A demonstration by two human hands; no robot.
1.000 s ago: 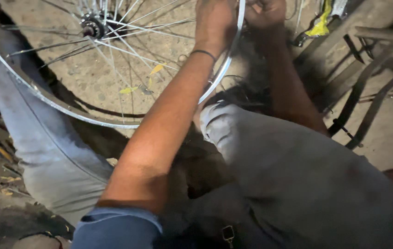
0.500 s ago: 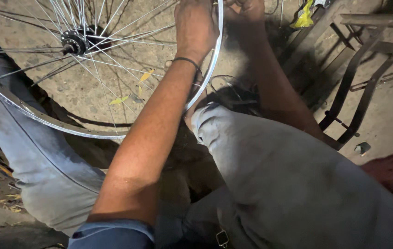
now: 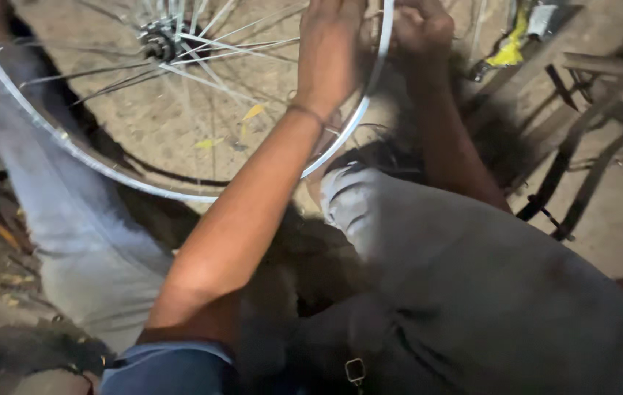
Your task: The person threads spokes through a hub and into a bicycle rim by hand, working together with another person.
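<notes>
Since half a second ago your view has drifted, so the hub [image 3: 159, 40] sits nearer the top edge. Your bicycle wheel [image 3: 70, 146] stands tilted over your knees, its face toward you, rim arcing left to right. Your left hand [image 3: 330, 55] wraps the rim's right side, fingers curled closed. Just beside it, your right hand [image 3: 421, 29] pinches at the rim; what it grips is too blurred to tell.
</notes>
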